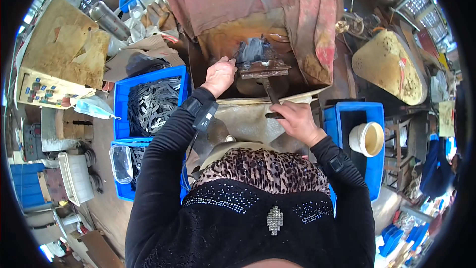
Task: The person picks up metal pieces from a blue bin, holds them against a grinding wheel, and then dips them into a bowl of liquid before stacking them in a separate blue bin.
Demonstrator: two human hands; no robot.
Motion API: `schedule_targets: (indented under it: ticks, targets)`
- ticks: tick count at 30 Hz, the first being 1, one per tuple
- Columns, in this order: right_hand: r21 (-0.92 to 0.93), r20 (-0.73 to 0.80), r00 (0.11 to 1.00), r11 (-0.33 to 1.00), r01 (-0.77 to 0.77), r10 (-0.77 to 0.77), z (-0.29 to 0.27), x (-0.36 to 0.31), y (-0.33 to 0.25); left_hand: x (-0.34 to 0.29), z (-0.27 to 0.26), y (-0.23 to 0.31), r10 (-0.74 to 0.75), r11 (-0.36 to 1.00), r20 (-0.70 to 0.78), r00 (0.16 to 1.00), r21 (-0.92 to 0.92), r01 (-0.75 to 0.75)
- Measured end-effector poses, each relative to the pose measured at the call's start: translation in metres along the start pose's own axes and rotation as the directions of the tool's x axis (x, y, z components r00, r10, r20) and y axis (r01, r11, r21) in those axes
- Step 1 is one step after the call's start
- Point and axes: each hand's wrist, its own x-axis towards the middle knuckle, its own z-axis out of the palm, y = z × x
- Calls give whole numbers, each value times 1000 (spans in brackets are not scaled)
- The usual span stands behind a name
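Observation:
A rusty metal clamp-like block stands in front of me, under a stained reddish cloth. From it a dark metal handle slants toward me, and my right hand is wrapped round its near end. My left hand is closed just left of the block, its fingertips pinched together; whatever lies in them is hidden. Behind the block sits a dark grey mass, partly covered by it. A blue crate of thin dark metal strips stands left of my left forearm.
A second blue crate holds a clear plastic tub. Right of me, a white bucket rests in another blue crate. At far left is a control box with knobs; a yellowed triangular guard stands at right.

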Motion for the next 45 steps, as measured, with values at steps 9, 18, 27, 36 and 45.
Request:
schedule_targets:
  ticks: [9,18,27,36,45]
  targets:
    - [18,41,999,1000,8,-9,29,-45,-2,-9,74,-36,195,977,236,952,36,-210]
    - [761,304,721,297,-577,622,12,-20,38,-4,17,-4,-132,973,161,978,-169,159]
    - [950,253,674,-310,-37,694,37,50,63,17,-54,106,-7,991,-23,1000,-136,4]
    - [972,204,709,-226,-65,675,40,42,68,-1,-58,92,141,954,-73,987,-255,-155]
    - [552,227,837,642,-532,499,4,-19,16,16,-9,-2,-224,796,225,948,-520,311]
